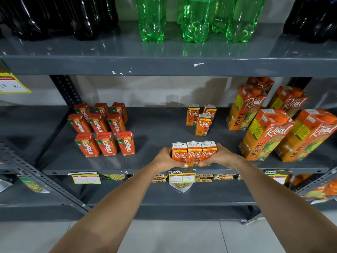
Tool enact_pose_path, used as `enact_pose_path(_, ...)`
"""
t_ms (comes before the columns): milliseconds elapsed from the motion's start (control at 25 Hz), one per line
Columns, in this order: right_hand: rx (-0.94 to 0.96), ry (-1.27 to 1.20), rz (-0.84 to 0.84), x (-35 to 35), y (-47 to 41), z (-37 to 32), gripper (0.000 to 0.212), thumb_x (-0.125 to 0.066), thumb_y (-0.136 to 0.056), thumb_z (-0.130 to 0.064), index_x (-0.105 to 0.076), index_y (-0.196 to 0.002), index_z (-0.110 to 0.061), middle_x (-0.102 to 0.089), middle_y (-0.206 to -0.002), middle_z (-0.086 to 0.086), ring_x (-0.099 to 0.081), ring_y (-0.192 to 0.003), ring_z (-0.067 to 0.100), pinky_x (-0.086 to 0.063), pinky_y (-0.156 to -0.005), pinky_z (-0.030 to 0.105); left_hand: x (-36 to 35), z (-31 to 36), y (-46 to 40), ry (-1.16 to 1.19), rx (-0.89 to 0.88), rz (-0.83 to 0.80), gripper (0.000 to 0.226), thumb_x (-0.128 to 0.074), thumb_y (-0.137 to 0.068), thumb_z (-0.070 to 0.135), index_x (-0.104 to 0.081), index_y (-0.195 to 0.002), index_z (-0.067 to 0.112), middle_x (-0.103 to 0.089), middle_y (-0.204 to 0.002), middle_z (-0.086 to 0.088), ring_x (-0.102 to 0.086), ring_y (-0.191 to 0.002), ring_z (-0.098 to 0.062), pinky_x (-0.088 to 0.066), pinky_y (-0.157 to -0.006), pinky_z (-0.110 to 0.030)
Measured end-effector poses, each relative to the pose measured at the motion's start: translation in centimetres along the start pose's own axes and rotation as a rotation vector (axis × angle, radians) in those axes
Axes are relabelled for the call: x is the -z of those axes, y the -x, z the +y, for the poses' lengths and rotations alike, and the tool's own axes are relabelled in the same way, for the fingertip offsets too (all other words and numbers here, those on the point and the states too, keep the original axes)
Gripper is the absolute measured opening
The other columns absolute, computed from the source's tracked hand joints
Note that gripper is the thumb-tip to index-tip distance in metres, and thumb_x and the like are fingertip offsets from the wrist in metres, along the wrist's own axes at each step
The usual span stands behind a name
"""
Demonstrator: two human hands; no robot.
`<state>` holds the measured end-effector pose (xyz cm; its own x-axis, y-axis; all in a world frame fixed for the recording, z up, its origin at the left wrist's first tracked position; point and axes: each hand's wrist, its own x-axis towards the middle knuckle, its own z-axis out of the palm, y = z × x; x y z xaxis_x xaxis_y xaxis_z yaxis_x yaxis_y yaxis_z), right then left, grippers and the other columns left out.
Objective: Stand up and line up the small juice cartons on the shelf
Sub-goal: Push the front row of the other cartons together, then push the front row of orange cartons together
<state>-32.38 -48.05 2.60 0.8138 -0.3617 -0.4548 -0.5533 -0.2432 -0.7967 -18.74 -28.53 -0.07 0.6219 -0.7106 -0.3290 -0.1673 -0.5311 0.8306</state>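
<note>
Three small orange Real juice cartons point(194, 154) stand upright side by side at the front edge of the grey middle shelf point(155, 128). My left hand point(165, 157) presses the left carton's side and my right hand point(219, 156) presses the right carton's side, with both thumbs on the fronts. Three more small Real cartons point(201, 119) stand upright farther back, loosely grouped rather than in a row.
Several small Maaza cartons point(102, 128) stand in rows at the left of the same shelf. Large Real pineapple cartons point(269, 128) crowd the right. Green bottles point(197, 19) and dark bottles point(60, 15) fill the shelf above. Price tags point(182, 177) hang on the shelf's front lip.
</note>
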Motion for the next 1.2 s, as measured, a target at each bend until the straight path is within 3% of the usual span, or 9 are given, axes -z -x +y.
enact_pose_path(280,0.063,-0.012,0.033,0.3,1.0,-0.4,0.055,-0.093,-0.058,-0.01,-0.065,-0.102,-0.027,-0.077,-0.093,-0.007,-0.07,-0.094,0.01,-0.053,-0.077,0.025,0.0,0.2,0.9,0.024,-0.083,0.008,0.063,-0.092,-0.056,0.032,-0.064,-0.113,0.025,-0.072,-0.109,0.005,-0.067,-0.096,-0.009,-0.053,-0.093,-0.04)
enact_pose_path(360,0.088,-0.008,0.018,0.7,1.7,-0.9,0.057,-0.092,-0.059,-0.007,-0.065,-0.105,-0.028,-0.076,-0.096,-0.007,-0.07,-0.095,0.009,-0.055,-0.083,0.029,0.2,0.5,1.3,0.058,-0.112,0.001,0.074,-0.093,-0.054,0.029,-0.059,-0.12,0.027,-0.071,-0.111,0.006,-0.067,-0.099,-0.009,-0.053,-0.093,-0.039)
enact_pose_path(560,0.135,-0.051,-0.061,2.5,3.1,-3.1,0.077,-0.076,-0.071,0.014,-0.056,-0.132,-0.028,-0.064,-0.127,0.003,-0.059,-0.119,0.018,-0.052,-0.096,0.039,1.9,1.8,2.0,0.065,-0.19,-0.048,0.106,-0.092,-0.056,0.019,-0.033,-0.143,0.035,-0.058,-0.126,0.009,-0.061,-0.107,-0.007,-0.052,-0.089,-0.028)
enact_pose_path(640,0.156,-0.134,-0.08,3.1,3.8,-4.7,0.074,-0.057,-0.076,0.024,-0.055,-0.132,-0.024,-0.06,-0.133,0.005,-0.048,-0.129,0.019,-0.046,-0.099,0.036,2.8,2.1,2.5,0.029,-0.202,-0.052,0.107,-0.089,-0.061,0.014,-0.027,-0.145,0.037,-0.054,-0.134,0.005,-0.057,-0.115,-0.011,-0.051,-0.093,-0.031)
enact_pose_path(800,0.269,-0.352,-0.072,3.7,5.2,-8.7,0.069,-0.033,-0.077,0.02,-0.055,-0.134,-0.012,-0.055,-0.142,0.01,-0.038,-0.14,0.02,-0.02,-0.118,0.036,5.2,1.4,4.0,-0.043,-0.243,-0.056,0.104,-0.073,-0.067,-0.009,-0.023,-0.149,0.031,-0.037,-0.153,0.002,-0.034,-0.139,-0.017,-0.047,-0.103,-0.035)
enact_pose_path(880,0.333,-0.377,-0.065,2.7,5.0,-11.5,0.067,-0.03,-0.079,0.021,-0.056,-0.132,-0.011,-0.055,-0.141,0.008,-0.039,-0.14,0.018,-0.022,-0.117,0.033,7.3,0.6,5.6,-0.023,-0.293,0.036,0.094,-0.063,-0.07,-0.015,-0.03,-0.147,0.029,-0.036,-0.153,0.005,-0.029,-0.143,-0.016,-0.047,-0.098,-0.021)
enact_pose_path(960,0.378,-0.342,-0.065,0.4,4.1,-14.4,0.06,-0.035,-0.085,0.019,-0.058,-0.131,-0.013,-0.058,-0.138,0.002,-0.04,-0.139,0.015,-0.026,-0.113,0.027,10.1,-0.5,7.6,-0.001,-0.408,0.287,0.081,-0.058,-0.072,-0.017,-0.044,-0.139,0.027,-0.045,-0.146,0.006,-0.035,-0.14,-0.013,-0.042,-0.1,-0.015)
enact_pose_path(1080,0.364,-0.14,-0.13,-5.3,1.9,-18.3,0.054,-0.064,-0.086,0.005,-0.059,-0.133,-0.022,-0.057,-0.138,-0.006,-0.038,-0.138,0.011,-0.026,-0.108,0.024,16.9,-2.6,10.3,0.039,-0.566,0.626,0.07,-0.051,-0.07,-0.022,-0.061,-0.122,0.024,-0.058,-0.131,0.007,-0.049,-0.13,-0.011,-0.047,-0.094,-0.013)
enact_pose_path(1200,0.272,0.091,-0.154,-11.8,-1.2,-20.1,0.078,-0.083,-0.075,-0.006,-0.048,-0.143,-0.021,-0.045,-0.151,0.004,-0.035,-0.142,0.018,-0.026,-0.11,0.028,23.6,-5.9,10.8,-0.012,-0.433,0.702,0.068,-0.055,-0.069,-0.018,-0.06,-0.125,0.021,-0.056,-0.135,0.001,-0.05,-0.128,-0.015,-0.045,-0.104,-0.029)
